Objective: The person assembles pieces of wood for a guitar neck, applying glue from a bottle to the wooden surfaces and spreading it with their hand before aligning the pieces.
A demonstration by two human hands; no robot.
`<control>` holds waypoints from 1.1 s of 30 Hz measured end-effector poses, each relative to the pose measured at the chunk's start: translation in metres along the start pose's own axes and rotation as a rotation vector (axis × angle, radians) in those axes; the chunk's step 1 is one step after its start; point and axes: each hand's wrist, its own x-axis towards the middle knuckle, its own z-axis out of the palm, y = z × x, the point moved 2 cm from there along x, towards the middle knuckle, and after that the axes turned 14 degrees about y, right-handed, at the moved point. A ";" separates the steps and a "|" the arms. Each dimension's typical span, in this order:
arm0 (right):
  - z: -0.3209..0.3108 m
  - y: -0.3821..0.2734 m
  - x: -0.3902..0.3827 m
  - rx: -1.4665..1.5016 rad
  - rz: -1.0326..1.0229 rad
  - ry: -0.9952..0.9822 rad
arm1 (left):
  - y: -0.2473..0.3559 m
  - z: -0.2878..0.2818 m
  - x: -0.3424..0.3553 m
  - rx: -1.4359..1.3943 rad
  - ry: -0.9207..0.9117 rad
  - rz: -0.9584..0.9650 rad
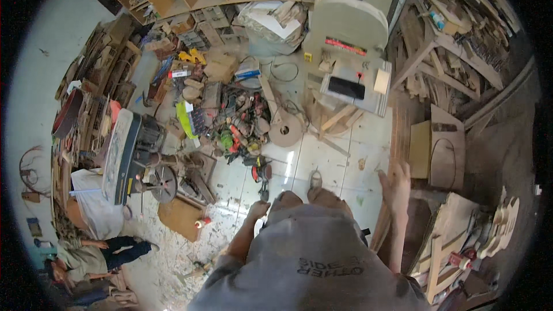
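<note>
Below me, my left hand [257, 211] hangs with curled fingers; what it holds, if anything, is hidden. Just beyond it, in line with it, is a red and black power tool [261, 174]; whether they touch I cannot tell. My right hand [394, 184] is open, fingers apart, over or against a long wooden board [397, 138] at my right; contact is unclear. Beside that board stands a wooden box with a pale yellow panel [420, 150]. A tangled heap of power tools [242, 126] lies on the tiled floor ahead of me.
A machine [124, 155] stands left. A person [80, 259] is at lower left. A dark phone [345, 87] lies on a grey work surface ahead. Wood racks [443, 52] and leaning boards [443, 236] line the right. A brown sheet [175, 219] and glue bottle lie on the floor.
</note>
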 end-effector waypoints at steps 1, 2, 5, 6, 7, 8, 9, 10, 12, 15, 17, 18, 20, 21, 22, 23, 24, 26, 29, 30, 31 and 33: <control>0.013 -0.014 0.020 0.107 -0.059 -0.058 | -0.017 0.003 0.010 -0.027 0.117 -0.039; 0.027 -0.025 0.036 0.188 -0.116 -0.107 | -0.001 -0.003 0.006 -0.081 0.130 -0.033; 0.075 -0.055 0.075 0.316 -0.281 -0.268 | -0.035 -0.007 0.031 -0.012 0.246 0.099; 0.086 -0.068 0.085 0.357 -0.336 -0.294 | -0.040 -0.007 0.033 -0.110 0.297 0.179; 0.103 -0.083 0.092 0.407 -0.407 -0.328 | -0.047 -0.012 0.036 -0.163 0.307 0.247; 0.119 -0.092 0.093 0.437 -0.458 -0.362 | -0.041 -0.021 0.033 -0.208 0.292 0.321; 0.137 -0.102 0.100 0.465 -0.507 -0.356 | -0.039 -0.028 0.039 -0.128 0.198 0.096; 0.154 -0.112 0.109 0.498 -0.545 -0.360 | -0.031 -0.040 0.053 -0.106 0.194 0.046; 0.171 -0.155 0.125 0.535 -0.529 -0.416 | -0.038 -0.056 0.084 -0.104 0.238 0.025; 0.195 -0.190 0.152 0.542 -0.506 -0.435 | -0.032 -0.081 0.140 -0.090 0.266 0.052; 0.212 -0.204 0.170 0.537 -0.521 -0.384 | -0.039 -0.093 0.166 -0.092 0.277 0.078; 0.223 -0.202 0.185 0.494 -0.541 -0.297 | -0.043 -0.099 0.179 -0.090 0.280 0.097; 0.231 -0.212 0.201 0.474 -0.548 -0.219 | -0.061 -0.114 0.192 -0.054 0.303 0.147; 0.225 -0.220 0.211 0.492 -0.486 -0.220 | -0.068 -0.117 0.197 -0.018 0.311 0.199; 0.220 -0.231 0.222 0.515 -0.441 -0.220 | -0.075 -0.123 0.199 0.026 0.333 0.268; 0.215 -0.238 0.229 0.470 -0.504 -0.175 | -0.079 -0.129 0.203 0.078 0.351 0.357; 0.221 -0.236 0.235 0.465 -0.508 -0.167 | -0.083 -0.136 0.207 0.145 0.382 0.480; 0.237 -0.235 0.248 0.421 -0.570 -0.065 | -0.090 -0.143 0.225 -0.779 0.201 0.145; 0.233 -0.246 0.268 0.414 -0.539 -0.011 | -0.089 -0.144 0.232 -0.596 0.355 0.387; 0.229 -0.252 0.272 0.417 -0.534 -0.010 | -0.092 -0.144 0.229 -0.591 0.355 0.387; 0.225 -0.261 0.275 0.441 -0.531 -0.016 | -0.095 -0.146 0.232 -0.507 0.383 0.303; 0.224 -0.274 0.284 0.463 -0.527 -0.013 | -0.084 -0.154 0.243 -0.405 0.416 0.185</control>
